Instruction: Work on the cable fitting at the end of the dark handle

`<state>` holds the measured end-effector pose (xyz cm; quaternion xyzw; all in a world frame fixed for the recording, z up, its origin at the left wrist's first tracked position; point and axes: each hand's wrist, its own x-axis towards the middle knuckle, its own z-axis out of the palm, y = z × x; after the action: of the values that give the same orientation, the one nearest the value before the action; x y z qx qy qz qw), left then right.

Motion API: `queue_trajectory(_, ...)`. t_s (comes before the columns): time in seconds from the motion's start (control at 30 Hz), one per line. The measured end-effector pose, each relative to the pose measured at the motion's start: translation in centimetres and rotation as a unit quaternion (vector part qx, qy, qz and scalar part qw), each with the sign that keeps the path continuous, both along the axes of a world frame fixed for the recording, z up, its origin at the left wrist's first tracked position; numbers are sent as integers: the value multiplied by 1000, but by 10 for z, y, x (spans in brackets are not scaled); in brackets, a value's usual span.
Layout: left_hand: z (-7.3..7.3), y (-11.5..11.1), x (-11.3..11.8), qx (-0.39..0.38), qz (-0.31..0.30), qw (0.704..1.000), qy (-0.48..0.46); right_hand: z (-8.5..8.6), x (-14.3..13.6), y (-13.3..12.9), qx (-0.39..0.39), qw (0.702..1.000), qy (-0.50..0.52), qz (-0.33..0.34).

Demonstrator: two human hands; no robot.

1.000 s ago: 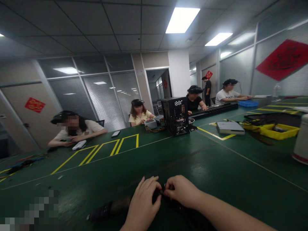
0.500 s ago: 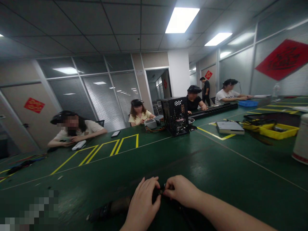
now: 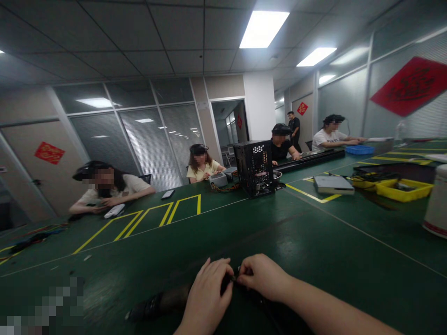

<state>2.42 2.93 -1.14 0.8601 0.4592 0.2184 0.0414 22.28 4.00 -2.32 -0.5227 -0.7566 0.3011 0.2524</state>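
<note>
My left hand curls over a long, dark, tube-shaped object that lies on the green table at the bottom centre. Its ribbed black end points left, while much of the rest is hidden under the hand. Close by, my right hand has thumb and forefinger pinched together at the object's right end. A tiny part shows between the two hands, too small and dark to name. Below my right wrist runs another dark shape, perhaps more of the same object.
A black computer case stands across the table. A grey metal box, a yellow tray and a whitish cylinder are at the right. Several people sit along the far side. A phone lies near one.
My hands stay almost where they were, with only slight finger movement. In the background, the standing person has shifted a little left and turned.
</note>
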Motion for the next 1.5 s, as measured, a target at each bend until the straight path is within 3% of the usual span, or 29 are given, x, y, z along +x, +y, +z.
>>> queue_trajectory(1.17,-3,1,1,-18,17,1000,-7,-6,1,3,5,1000,6,13)
queue_trajectory(1.5,5,-4,3,-39,23,999,-12,-5,1,3,-19,1000,14,7)
